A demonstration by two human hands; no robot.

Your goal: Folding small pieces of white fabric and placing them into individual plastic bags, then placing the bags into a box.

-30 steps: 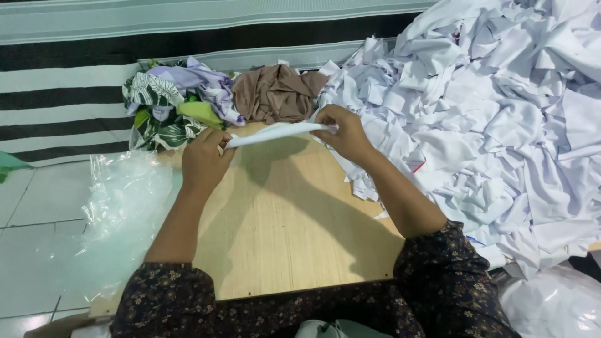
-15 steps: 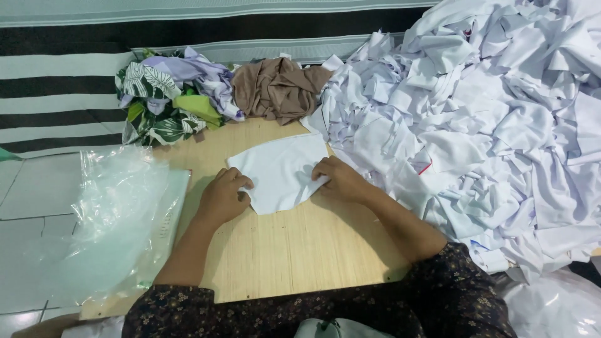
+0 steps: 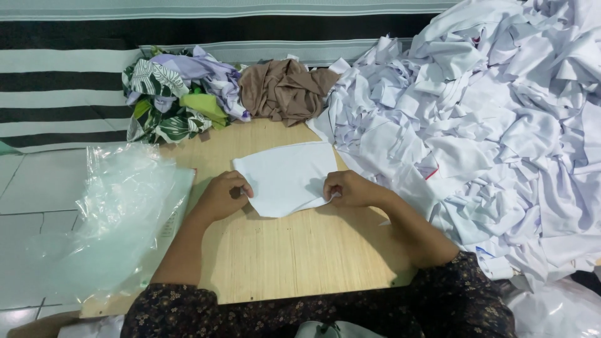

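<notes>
A white piece of cloth lies flat on a light wooden board. My left hand pinches its near left corner, fingers curled on the edge. My right hand grips the near right corner of the same cloth. Both wrists rest low over the board, and dark flowered sleeves cover my forearms near the bottom of the view.
A big heap of white cloth pieces fills the right side. A brown cloth bundle and a leaf-patterned and purple bundle lie at the board's far edge. Clear plastic bags lie left on the tiled floor. A striped mat lies behind.
A second ago both hands held the white cloth stretched in the air. They brought it down, and it now lies spread flat on the board with both hands at its near corners.
</notes>
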